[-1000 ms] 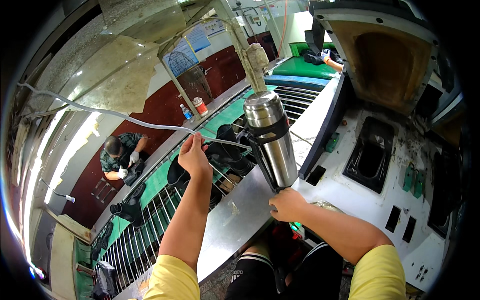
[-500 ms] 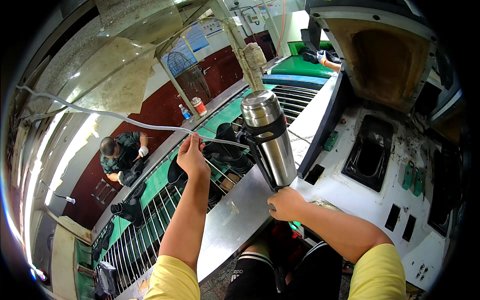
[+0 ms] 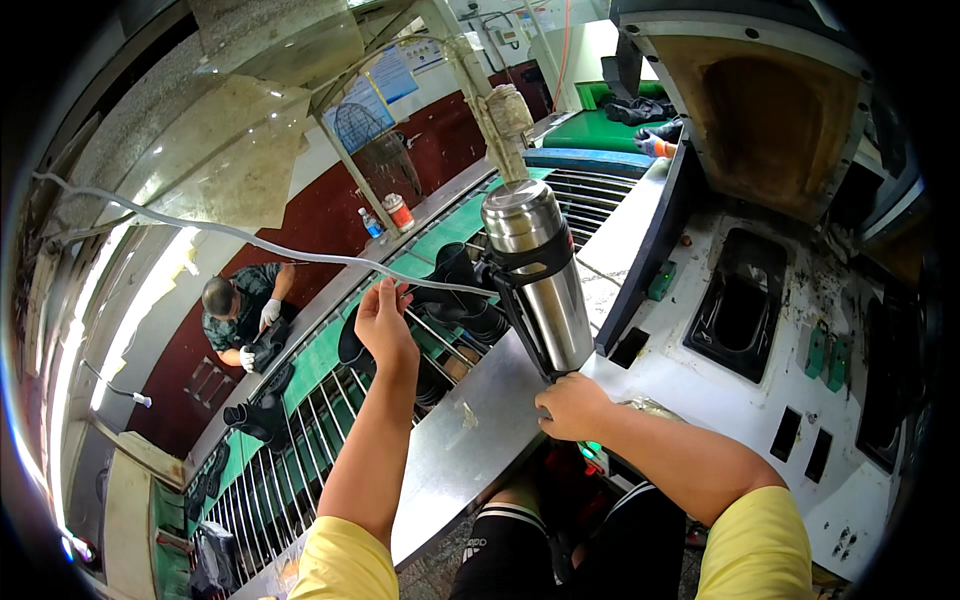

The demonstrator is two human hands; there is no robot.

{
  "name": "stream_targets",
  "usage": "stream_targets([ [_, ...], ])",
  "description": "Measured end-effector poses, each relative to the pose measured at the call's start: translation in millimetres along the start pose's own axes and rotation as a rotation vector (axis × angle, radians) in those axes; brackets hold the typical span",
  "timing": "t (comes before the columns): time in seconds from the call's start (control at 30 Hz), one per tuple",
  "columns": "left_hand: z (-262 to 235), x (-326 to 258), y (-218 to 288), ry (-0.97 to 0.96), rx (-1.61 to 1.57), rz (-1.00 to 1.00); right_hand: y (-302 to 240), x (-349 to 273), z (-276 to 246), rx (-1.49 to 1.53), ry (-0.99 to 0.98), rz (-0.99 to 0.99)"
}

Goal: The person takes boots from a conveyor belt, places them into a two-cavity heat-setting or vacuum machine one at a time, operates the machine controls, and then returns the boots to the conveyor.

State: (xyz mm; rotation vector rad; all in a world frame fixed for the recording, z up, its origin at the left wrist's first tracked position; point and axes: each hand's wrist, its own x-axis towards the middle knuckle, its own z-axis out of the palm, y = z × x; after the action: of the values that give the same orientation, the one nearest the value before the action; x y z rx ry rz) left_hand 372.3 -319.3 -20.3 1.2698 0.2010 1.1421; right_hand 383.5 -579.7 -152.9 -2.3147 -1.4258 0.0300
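A steel vacuum flask (image 3: pixel 548 290) with a black handle and band stands tilted in view at the metal ledge (image 3: pixel 470 415). My right hand (image 3: pixel 575 405) is curled closed at the foot of the flask, by the lower end of its handle; what lies inside the fingers is hidden. My left hand (image 3: pixel 385 325) is raised left of the flask, thumb and fingers pinched together. Just above its fingertips runs a pale grey hose (image 3: pixel 270 243), crossing from the far left to behind the flask handle. Whether the fingertips touch the hose, I cannot tell.
Black boots (image 3: pixel 455 295) stand on a roller conveyor (image 3: pixel 290 480) beyond the ledge. A gloved co-worker (image 3: pixel 240 310) handles a dark boot at left. To the right, a white machine (image 3: pixel 690 400) has its padded lid (image 3: pixel 770 120) raised. Another person's gloved hand (image 3: pixel 655 145) shows at the back.
My left hand has dropped slightly, its fingertips now below the hose. The right hand and flask have stayed put. The co-worker's hands have shifted on the boot, and the far gloved hand has moved.
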Motion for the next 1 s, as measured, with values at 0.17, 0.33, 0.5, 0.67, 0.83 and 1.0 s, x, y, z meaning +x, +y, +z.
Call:
stream_targets([
  [0.17, -57.5, -34.9, -9.5, -0.122, 0.083, -0.045, -6.2, 2.0, 2.5, 0.013, -0.016, 0.003],
  [0.33, -124.1, -114.7, -31.8, -0.208, 0.416, -0.217, -2.7, 0.5, 2.4, 0.035, 0.032, -0.021],
  [0.5, -209.9, -186.3, -111.0, -0.03, 0.564, -0.387, 1.6, 1.7, 1.6, 0.137, 0.102, 0.063],
  [0.67, -233.2, -215.1, -137.1, 0.043, 0.723, -0.299, -26.3, -56.2, -40.6, 0.465, 0.123, 0.058],
  [0.83, -230.3, -225.1, -127.6, -0.062, 0.833, -0.212, -4.5, -211.2, -115.2, 0.28, 0.345, 0.273],
  [1.0, -225.6, -226.2, -127.5, -0.122, 1.005, -0.11, 41.3, -356.3, -225.2, -0.3, 0.868, 0.825],
])
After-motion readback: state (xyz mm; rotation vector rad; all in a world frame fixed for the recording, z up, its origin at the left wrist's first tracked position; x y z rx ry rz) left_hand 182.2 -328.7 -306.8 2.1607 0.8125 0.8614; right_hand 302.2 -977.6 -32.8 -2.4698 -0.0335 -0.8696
